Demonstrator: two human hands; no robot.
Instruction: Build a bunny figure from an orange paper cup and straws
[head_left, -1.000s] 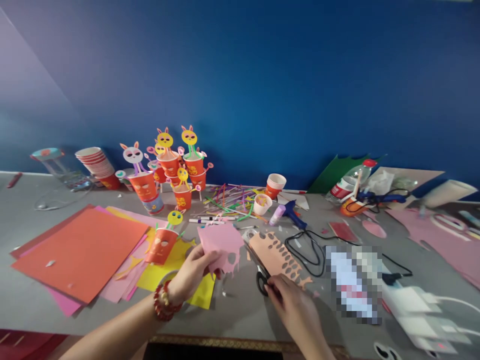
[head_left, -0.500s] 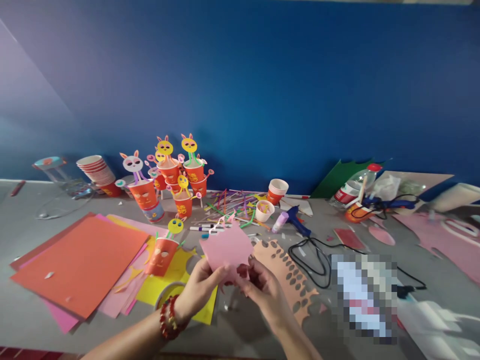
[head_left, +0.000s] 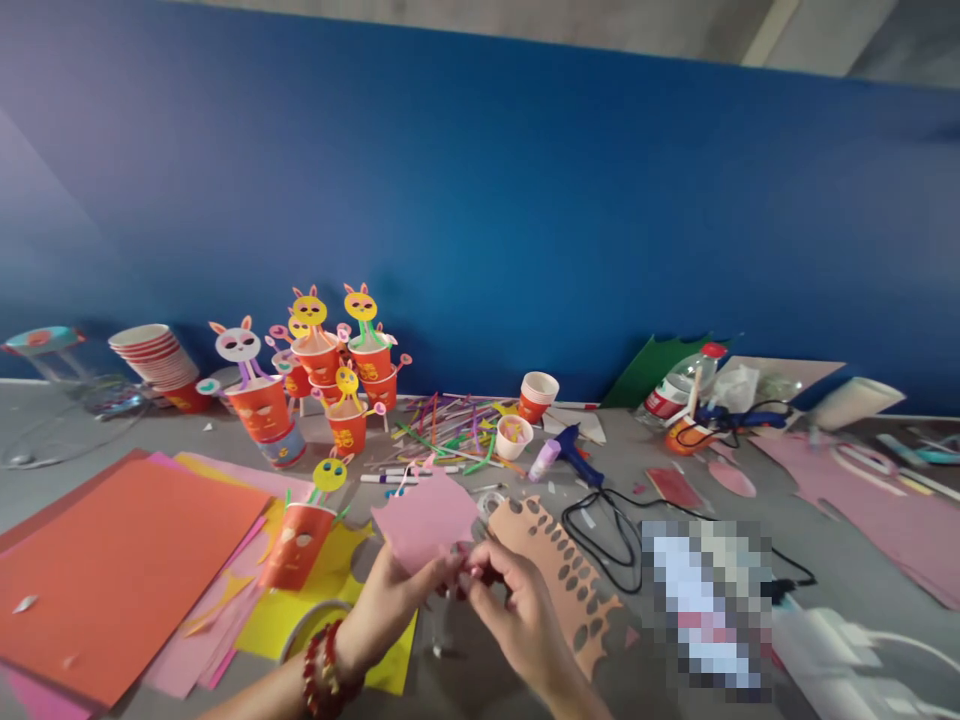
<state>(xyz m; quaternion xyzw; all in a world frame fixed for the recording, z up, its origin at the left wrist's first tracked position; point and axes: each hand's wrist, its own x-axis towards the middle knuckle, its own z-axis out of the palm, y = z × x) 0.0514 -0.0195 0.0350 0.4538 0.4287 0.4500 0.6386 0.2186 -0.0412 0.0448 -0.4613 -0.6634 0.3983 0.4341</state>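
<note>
My left hand, with a red bead bracelet at the wrist, grips a sheet of pink paper by its lower edge, thumb on top. The sheet has ragged edges and is held up above the table. Close beside the left thumb, my right hand is closed in a pinch at the sheet's lower right edge. A small pink piece of paper shows at its fingertips; I cannot tell whether it is joined to the sheet. Under and beyond the hands lie yellow paper and a peach sheet full of punched holes.
Orange paper lies at left. Several red cups with animal faces stand behind it, near a cup stack. Straws lie at the back, beside a blue glue gun with a looping black cable. A bottle leans at right.
The view has shifted right and tilted up a little. My right hand's fingers have moved in toward the left thumb and pinch more tightly at the paper's edge. The left hand keeps its hold.
</note>
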